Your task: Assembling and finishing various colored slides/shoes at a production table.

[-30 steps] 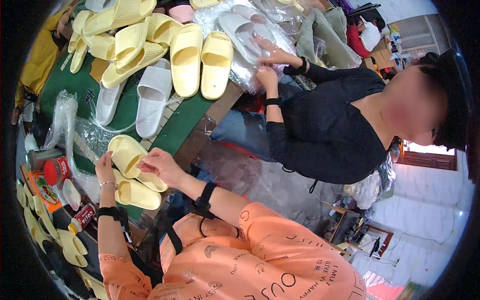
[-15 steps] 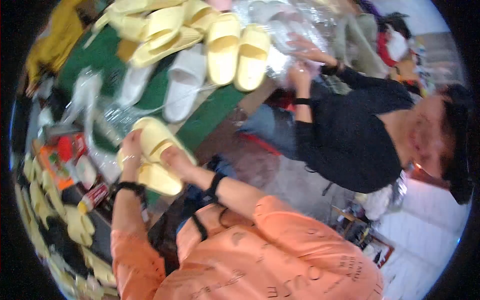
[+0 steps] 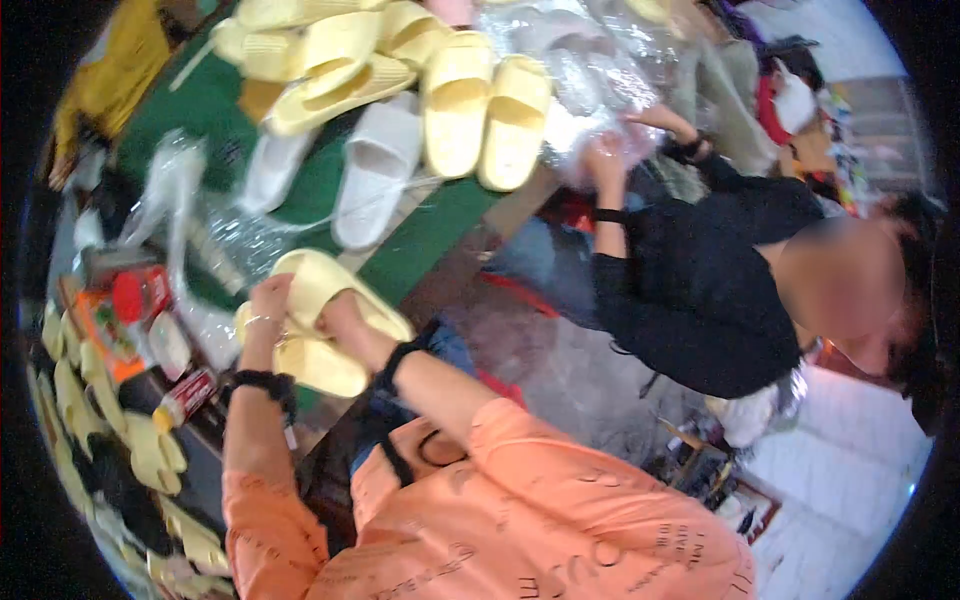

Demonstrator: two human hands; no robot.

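A pair of pale yellow slide slippers lies at the near edge of the green table, the two side by side and overlapping. My left hand (image 3: 268,300) is closed over the left ends of the pair, its thumb side toward the upper slipper (image 3: 375,303). My right hand (image 3: 345,318) reaches between the two from the right, its fingers against the upper slipper's strap and partly hidden. The lower slipper (image 3: 325,368) rests beneath my wrists. Beyond them are a grey slipper (image 3: 372,180) and another yellow pair (image 3: 457,120).
More yellow slippers (image 3: 330,60) are piled at the far side of the green table (image 3: 400,250). Clear plastic wrap (image 3: 175,190) lies at left, near a red-capped jar (image 3: 130,295) and a bottle (image 3: 188,396). A co-worker in black (image 3: 700,290) handles clear plastic bags (image 3: 590,80) at right.
My right hand has shifted slightly left, deeper between the slippers. The pair has barely moved. The co-worker's far hand has drawn back to the right from the plastic.
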